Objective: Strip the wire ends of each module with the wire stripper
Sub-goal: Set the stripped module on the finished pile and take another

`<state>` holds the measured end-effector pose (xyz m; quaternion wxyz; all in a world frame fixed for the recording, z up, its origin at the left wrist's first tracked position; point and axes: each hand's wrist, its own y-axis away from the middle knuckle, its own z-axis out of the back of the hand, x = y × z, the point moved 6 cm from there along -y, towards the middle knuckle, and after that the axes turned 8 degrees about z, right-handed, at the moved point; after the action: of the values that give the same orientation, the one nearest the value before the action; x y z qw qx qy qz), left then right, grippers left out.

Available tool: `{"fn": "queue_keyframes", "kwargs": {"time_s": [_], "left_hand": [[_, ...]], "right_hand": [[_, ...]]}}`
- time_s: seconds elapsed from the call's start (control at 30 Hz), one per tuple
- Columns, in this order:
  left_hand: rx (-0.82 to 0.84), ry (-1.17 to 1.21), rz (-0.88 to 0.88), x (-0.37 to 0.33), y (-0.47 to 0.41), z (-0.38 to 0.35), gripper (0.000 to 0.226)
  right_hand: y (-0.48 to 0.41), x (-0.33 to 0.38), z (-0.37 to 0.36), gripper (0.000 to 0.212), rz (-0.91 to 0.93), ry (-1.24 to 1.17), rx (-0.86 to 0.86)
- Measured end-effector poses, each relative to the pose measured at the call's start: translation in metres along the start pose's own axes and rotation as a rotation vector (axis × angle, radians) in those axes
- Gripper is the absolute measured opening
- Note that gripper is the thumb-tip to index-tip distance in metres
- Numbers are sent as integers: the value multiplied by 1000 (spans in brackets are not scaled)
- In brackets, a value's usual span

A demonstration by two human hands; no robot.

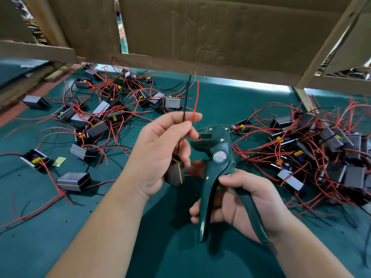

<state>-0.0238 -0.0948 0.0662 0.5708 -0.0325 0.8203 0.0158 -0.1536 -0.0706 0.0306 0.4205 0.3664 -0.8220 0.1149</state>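
Holding a small grey box module with a yellow band [176, 173], the left hand [160, 151] also pinches its thin black wire [187, 97] and thin red wire [195, 101], which point up. The right hand [247, 199] wraps its fingers round the handles of the dark green wire stripper [216, 167], just beside the module. More grey modules with red wires lie in a left pile [100, 109] and a right pile [321, 153] on the green surface [60, 227].

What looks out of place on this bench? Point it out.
A yellow scrap lies loose on the green mat by the left modules; a bare green circuit board sits uncased in that pile.
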Motion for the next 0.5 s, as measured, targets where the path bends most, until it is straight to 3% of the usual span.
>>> {"fn": "queue_keyframes", "kwargs": {"time_s": [0.1,0.27,0.5], "left_hand": [[-95,-96,-34,-3,1,4,15],[-323,-160,-120,-9,3,13,18],[-343,-167,-163,-18,8,13,8]], "right_hand": [[0,-4,1,48,-18,59,5],[-2,3,7,71,131,24,-77],[5,21,-2,56,214,-70,131]]}}
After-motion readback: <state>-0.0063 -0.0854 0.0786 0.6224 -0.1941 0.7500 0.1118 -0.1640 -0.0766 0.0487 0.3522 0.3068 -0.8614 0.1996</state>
